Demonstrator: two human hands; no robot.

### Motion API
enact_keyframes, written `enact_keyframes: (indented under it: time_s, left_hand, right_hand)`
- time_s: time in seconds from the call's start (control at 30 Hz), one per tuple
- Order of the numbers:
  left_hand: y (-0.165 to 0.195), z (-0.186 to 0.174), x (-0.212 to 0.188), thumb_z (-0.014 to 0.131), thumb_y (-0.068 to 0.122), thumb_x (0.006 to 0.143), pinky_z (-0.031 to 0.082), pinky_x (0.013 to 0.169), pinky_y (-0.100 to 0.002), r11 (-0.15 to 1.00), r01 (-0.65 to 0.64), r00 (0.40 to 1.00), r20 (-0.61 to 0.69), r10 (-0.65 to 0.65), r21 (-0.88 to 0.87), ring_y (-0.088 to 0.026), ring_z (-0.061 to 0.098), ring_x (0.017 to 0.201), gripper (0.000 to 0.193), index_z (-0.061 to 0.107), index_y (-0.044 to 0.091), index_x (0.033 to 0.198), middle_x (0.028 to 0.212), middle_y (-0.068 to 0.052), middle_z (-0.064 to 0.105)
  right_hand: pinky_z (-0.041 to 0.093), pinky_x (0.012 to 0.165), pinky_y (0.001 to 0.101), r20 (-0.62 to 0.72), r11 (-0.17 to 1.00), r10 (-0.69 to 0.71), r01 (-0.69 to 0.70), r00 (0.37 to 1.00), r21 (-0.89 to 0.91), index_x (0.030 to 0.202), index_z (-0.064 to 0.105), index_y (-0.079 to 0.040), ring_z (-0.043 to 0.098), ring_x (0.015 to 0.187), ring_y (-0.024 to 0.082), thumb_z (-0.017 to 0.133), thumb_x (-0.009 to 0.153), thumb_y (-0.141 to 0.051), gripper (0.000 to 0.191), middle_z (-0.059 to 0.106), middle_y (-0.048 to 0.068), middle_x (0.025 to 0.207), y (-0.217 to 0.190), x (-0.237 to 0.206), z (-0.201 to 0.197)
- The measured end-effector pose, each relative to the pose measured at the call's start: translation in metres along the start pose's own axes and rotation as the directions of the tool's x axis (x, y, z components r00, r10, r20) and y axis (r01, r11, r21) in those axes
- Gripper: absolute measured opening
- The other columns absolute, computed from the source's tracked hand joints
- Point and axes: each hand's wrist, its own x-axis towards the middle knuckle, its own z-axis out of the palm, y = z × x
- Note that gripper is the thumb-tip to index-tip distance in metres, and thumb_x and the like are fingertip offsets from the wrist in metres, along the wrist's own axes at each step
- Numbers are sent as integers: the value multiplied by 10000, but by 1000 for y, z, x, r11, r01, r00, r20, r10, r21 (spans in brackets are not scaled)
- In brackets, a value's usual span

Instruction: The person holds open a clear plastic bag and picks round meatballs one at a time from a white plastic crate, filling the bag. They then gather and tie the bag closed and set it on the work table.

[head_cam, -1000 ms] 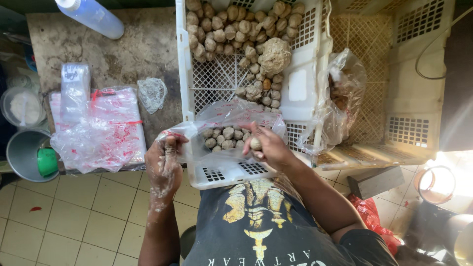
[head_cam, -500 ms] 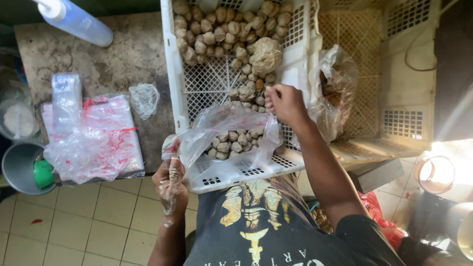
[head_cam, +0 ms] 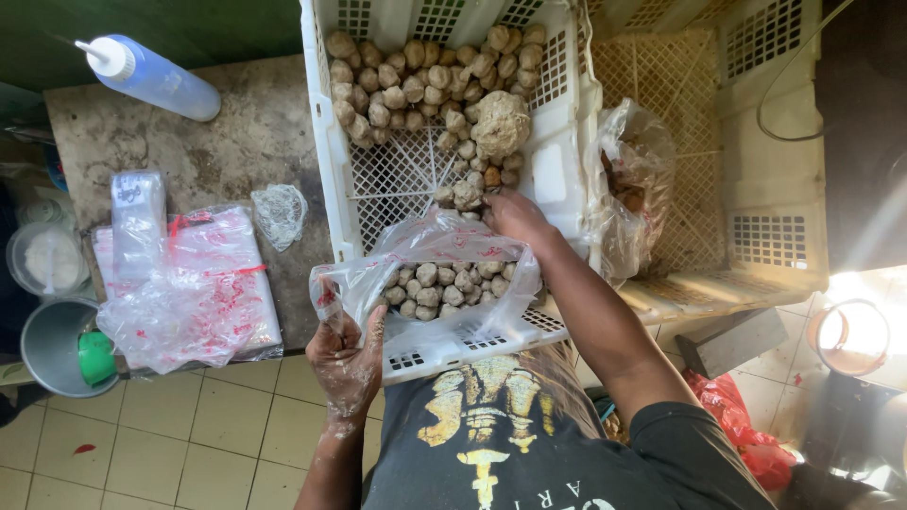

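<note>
Clear plastic bag point(head_cam: 430, 274), part-filled with pale balls, hangs open from the left hand point(head_cam: 348, 364), fingers pinched on its rim. Best to hold that mouth wide and near the white crate point(head_cam: 331, 179). The right hand point(head_cam: 510, 215) reaches the heap point(head_cam: 425, 85); its fingers are hidden, perhaps curled round a ball.

- The crate point(head_cam: 331, 179) sits centre, with balls point(head_cam: 416, 76) heaped at its far end.
- At its near end, an open bag point(head_cam: 430, 250) with more balls point(head_cam: 439, 283) in it.
- Left hand point(head_cam: 350, 364) at the bag's near-left edge; right hand point(head_cam: 515, 217) just beyond the bag, at the loose balls.
- Left of the crate, a counter point(head_cam: 236, 142): squeeze bottle point(head_cam: 151, 76) far, stack of bags point(head_cam: 194, 288) near.
- Further left, a bucket point(head_cam: 52, 345) by the counter's near corner.
- Right of the crate, a second crate point(head_cam: 756, 189) holding a filled bag point(head_cam: 628, 184).
</note>
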Motion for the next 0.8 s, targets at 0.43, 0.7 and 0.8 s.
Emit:
enact_keyframes:
  time_s: [0.43, 0.7, 0.8]
  left_hand:
    - [-12, -4, -2, 693, -69, 938, 231, 623, -143, 996, 35, 999, 3, -35, -78, 6, 268, 666, 749, 382, 65, 1606, 752, 123, 298]
    - [-15, -4, -4, 647, -95, 964, 232, 618, -142, 994, 73, 997, -4, -74, -87, 7, 259, 642, 704, 395, 66, 1601, 722, 123, 277]
    - [-16, -3, -4, 647, -97, 973, 231, 627, -146, 992, 88, 996, -17, -90, -92, -2, 252, 673, 655, 440, 46, 1578, 774, 119, 281]
  right_hand:
    - [450, 757, 319, 50, 501, 82, -85, 995, 862, 1260, 701, -55, 524, 876, 174, 712, 995, -325, 379, 666, 80, 1030, -70, -76, -125]
    - [584, 808, 341, -36, 860, -386, 374, 922, 348, 1399, 603, -72, 667, 884, 177, 734, 880, -420, 638, 687, 94, 1026, -180, -136, -111]
    - [610, 756, 349, 54, 881, -193, 149, 980, 449, 1349, 651, -145, 671, 817, 204, 677, 896, -432, 537, 680, 54, 965, -181, -139, -129]
